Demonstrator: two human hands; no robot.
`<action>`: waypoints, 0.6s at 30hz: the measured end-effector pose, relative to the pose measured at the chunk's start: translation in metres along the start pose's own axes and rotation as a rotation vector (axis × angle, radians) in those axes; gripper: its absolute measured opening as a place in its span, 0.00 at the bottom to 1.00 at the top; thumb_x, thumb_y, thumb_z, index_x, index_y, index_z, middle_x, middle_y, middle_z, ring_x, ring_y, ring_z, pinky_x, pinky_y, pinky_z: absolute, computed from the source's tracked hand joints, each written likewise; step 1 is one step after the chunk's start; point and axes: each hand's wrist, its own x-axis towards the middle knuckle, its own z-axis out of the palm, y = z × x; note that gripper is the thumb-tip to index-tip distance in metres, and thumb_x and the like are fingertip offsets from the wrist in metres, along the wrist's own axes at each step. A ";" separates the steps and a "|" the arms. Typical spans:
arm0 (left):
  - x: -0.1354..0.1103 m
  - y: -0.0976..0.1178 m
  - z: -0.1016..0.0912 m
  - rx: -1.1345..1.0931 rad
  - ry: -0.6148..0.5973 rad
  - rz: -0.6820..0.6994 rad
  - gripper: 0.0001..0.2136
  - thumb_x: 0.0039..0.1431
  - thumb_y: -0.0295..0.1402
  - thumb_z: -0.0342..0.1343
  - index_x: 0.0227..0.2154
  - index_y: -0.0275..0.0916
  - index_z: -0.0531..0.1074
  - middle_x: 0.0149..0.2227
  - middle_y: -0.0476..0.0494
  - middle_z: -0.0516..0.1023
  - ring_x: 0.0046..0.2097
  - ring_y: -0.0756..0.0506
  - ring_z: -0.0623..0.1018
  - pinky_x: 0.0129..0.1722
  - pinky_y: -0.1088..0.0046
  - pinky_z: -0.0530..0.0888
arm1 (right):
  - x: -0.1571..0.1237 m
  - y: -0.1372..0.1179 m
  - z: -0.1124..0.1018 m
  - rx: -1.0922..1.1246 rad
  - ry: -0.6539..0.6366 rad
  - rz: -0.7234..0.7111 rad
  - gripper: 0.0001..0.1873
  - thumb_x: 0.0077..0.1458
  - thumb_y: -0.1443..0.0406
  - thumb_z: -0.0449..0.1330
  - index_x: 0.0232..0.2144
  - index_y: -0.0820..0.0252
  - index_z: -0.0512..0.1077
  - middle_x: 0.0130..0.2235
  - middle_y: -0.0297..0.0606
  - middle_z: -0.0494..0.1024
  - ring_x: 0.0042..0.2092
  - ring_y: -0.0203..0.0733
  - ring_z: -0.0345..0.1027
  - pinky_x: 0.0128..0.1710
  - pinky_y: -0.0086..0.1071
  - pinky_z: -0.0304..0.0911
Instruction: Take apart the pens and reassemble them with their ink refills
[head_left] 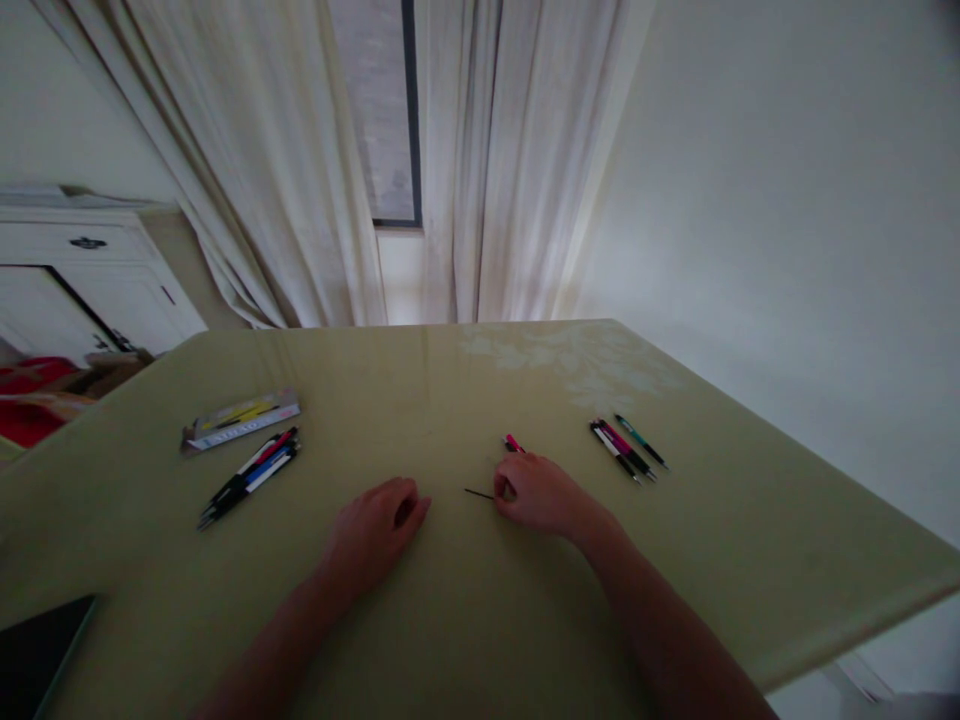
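My right hand (538,492) is closed in a pinch just right of the table's middle. From its fingertips a thin dark rod, like a pen refill (478,493), sticks out to the left, low over the tabletop. Just beyond the knuckles a pink-red pen piece (513,443) shows; its other end is hidden behind the hand. My left hand (377,522) rests on the table to the left, fingers curled in loosely, with a dark hollow between thumb and fingers and nothing visible in it. A gap separates it from the rod.
On the left lie several pens (251,475) in a bundle, with a clear printed pen packet (244,420) behind them. Several more pens (626,448) lie at right. A dark flat device (45,650) sits at the table's (420,390) near left. Curtains and a wall stand beyond.
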 end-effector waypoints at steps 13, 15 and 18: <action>0.064 0.057 0.038 -0.096 0.141 0.122 0.13 0.65 0.31 0.54 0.50 0.38 0.75 0.52 0.34 0.75 0.53 0.35 0.73 0.55 0.54 0.69 | 0.001 0.030 -0.007 -0.087 0.187 0.163 0.02 0.53 0.66 0.64 0.31 0.59 0.77 0.37 0.43 0.81 0.39 0.47 0.74 0.37 0.34 0.59; 0.076 0.066 0.046 -0.141 0.145 0.140 0.13 0.64 0.29 0.55 0.50 0.40 0.77 0.53 0.36 0.75 0.53 0.36 0.74 0.56 0.55 0.69 | -0.001 0.039 -0.009 -0.063 0.223 0.195 0.02 0.53 0.66 0.65 0.30 0.59 0.77 0.36 0.43 0.81 0.38 0.47 0.74 0.37 0.34 0.59; 0.088 0.073 0.053 -0.213 0.132 0.149 0.07 0.62 0.26 0.56 0.37 0.40 0.80 0.45 0.39 0.76 0.48 0.38 0.76 0.52 0.57 0.72 | -0.002 0.042 -0.010 -0.042 0.241 0.205 0.02 0.52 0.66 0.65 0.30 0.59 0.78 0.35 0.43 0.81 0.38 0.46 0.73 0.36 0.33 0.58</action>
